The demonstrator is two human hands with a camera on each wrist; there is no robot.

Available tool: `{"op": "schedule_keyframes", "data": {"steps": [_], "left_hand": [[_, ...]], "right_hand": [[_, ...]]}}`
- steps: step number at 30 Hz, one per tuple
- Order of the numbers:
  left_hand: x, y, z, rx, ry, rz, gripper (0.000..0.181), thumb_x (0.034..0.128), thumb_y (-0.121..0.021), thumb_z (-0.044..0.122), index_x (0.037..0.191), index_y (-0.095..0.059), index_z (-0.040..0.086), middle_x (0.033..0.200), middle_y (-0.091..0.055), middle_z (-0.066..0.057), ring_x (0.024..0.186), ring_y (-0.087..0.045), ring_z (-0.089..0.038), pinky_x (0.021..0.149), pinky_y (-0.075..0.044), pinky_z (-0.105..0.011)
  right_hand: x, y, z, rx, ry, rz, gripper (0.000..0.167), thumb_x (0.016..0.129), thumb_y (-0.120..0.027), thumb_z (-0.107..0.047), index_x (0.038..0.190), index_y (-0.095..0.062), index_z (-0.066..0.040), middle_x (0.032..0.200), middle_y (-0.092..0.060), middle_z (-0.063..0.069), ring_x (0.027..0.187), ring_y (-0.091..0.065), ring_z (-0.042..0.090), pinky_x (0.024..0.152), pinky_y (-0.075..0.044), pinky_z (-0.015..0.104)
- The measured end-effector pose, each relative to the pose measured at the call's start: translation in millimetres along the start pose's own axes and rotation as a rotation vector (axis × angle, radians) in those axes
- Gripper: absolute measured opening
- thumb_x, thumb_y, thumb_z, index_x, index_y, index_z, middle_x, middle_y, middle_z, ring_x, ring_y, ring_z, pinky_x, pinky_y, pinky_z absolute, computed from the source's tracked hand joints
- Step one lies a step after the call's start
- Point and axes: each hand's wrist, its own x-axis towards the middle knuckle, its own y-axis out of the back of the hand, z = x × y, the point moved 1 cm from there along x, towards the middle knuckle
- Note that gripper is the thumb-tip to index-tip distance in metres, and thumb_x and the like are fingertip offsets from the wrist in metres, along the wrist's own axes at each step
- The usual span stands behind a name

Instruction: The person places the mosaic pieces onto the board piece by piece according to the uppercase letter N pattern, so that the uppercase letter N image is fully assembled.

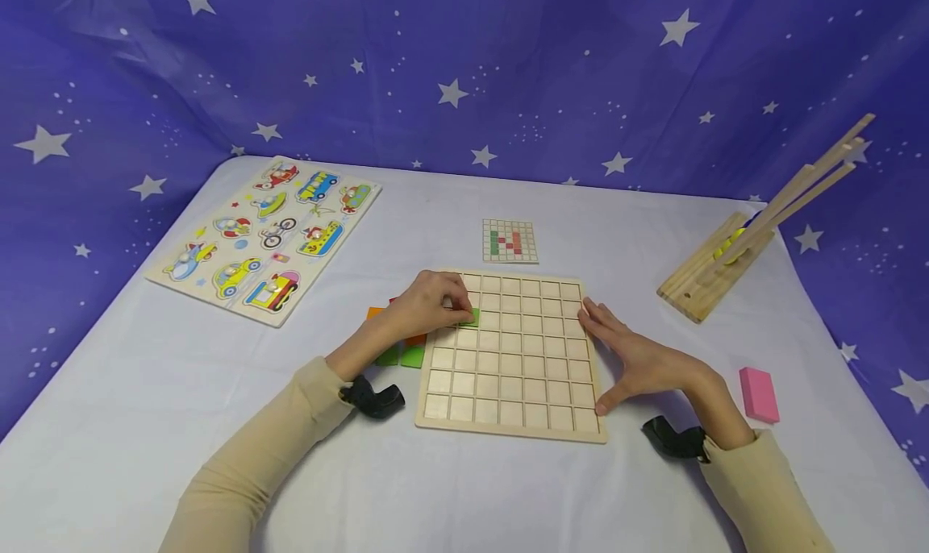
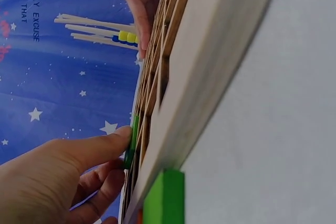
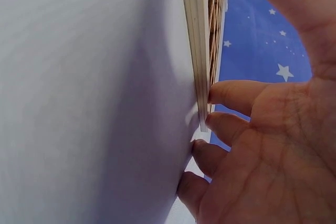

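A wooden grid board [image 1: 511, 365] lies flat in the middle of the table. Over its upper left cells, my left hand [image 1: 430, 305] pinches a green square tile [image 1: 472, 318] between thumb and fingers; in the left wrist view the tile [image 2: 132, 142] stands tilted at the grid. My right hand [image 1: 642, 361] rests along the board's right edge, fingers spread, thumb near the lower corner. Green tiles [image 1: 412, 357] and orange tiles [image 1: 375, 312] lie left of the board, partly hidden by the left hand and arm. Behind the board lies a small pattern card [image 1: 510, 241] with coloured squares.
A peg puzzle board [image 1: 264, 239] with vehicle pictures lies at the back left. At the right stands a wooden base [image 1: 698, 291] with slanted rods and yellow beads. A pink block [image 1: 759, 394] sits near the right forearm. A starry blue cloth [image 1: 406, 69] hangs behind.
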Motion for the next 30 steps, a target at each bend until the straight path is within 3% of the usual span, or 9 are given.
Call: {"op": "schedule_keyframes", "data": {"steps": [5, 14, 17, 19, 25, 30], "left_hand": [[-0.1, 0.2, 2.0, -0.011, 0.064, -0.023, 0.009, 0.0830, -0.075, 0.016, 0.088, -0.076, 0.008, 0.085, -0.067, -0.002, 0.075, -0.061, -0.011, 0.066, -0.048, -0.021], [-2.0, 2.0, 0.2, 0.022, 0.006, -0.070, 0.011, 0.0858, -0.071, 0.013, 0.092, -0.077, 0.005, 0.086, -0.064, -0.005, 0.072, -0.058, -0.011, 0.065, -0.046, -0.021], [-1.5, 4.8, 0.7, 0.036, 0.022, -0.083, 0.011, 0.0858, -0.072, 0.014, 0.092, -0.077, 0.006, 0.086, -0.065, -0.003, 0.072, -0.057, -0.009, 0.065, -0.046, -0.021], [-1.1, 9.3, 1.3, 0.054, 0.074, -0.078, 0.012, 0.0837, -0.074, 0.016, 0.092, -0.077, 0.007, 0.085, -0.067, -0.002, 0.071, -0.057, -0.009, 0.065, -0.046, -0.022], [-9.1, 32.1, -9.6, 0.119, 0.321, -0.028, 0.021, 0.0757, -0.082, 0.025, 0.091, -0.077, 0.011, 0.082, -0.071, 0.001, 0.073, -0.060, -0.011, 0.068, -0.049, -0.027], [-28.0, 62.7, -23.5, 0.154, 0.420, -0.009, 0.025, 0.0747, -0.082, 0.033, 0.086, -0.077, 0.011, 0.080, -0.072, 0.000, 0.077, -0.060, -0.015, 0.072, -0.047, -0.030]], "right_hand": [[0.4, 0, 0, 0.000, -0.002, -0.001, 0.131, 0.057, -0.091, -0.036, 0.152, -0.010, 0.004, 0.161, 0.010, 0.018, 0.145, 0.012, 0.045, 0.109, -0.004, 0.069], [0.2, 0, -1, 0.006, -0.006, 0.000, 0.132, 0.056, -0.091, -0.036, 0.151, -0.010, 0.005, 0.161, 0.010, 0.018, 0.145, 0.012, 0.044, 0.110, -0.004, 0.069], [-0.2, 0, -1, 0.003, -0.006, 0.001, 0.131, 0.056, -0.091, -0.036, 0.152, -0.011, 0.004, 0.161, 0.010, 0.018, 0.145, 0.012, 0.044, 0.109, -0.004, 0.069], [-0.2, 1, 0, 0.003, -0.006, 0.001, 0.131, 0.056, -0.091, -0.036, 0.152, -0.011, 0.004, 0.161, 0.010, 0.018, 0.145, 0.012, 0.044, 0.109, -0.004, 0.069], [0.3, 1, 2, 0.011, 0.004, 0.001, 0.131, 0.057, -0.091, -0.035, 0.152, -0.010, 0.004, 0.161, 0.011, 0.018, 0.145, 0.013, 0.045, 0.109, -0.003, 0.070], [1.4, -1, 4, 0.014, 0.005, 0.005, 0.133, 0.056, -0.091, -0.038, 0.152, -0.010, 0.004, 0.161, 0.011, 0.017, 0.145, 0.013, 0.045, 0.109, -0.003, 0.070]]}}
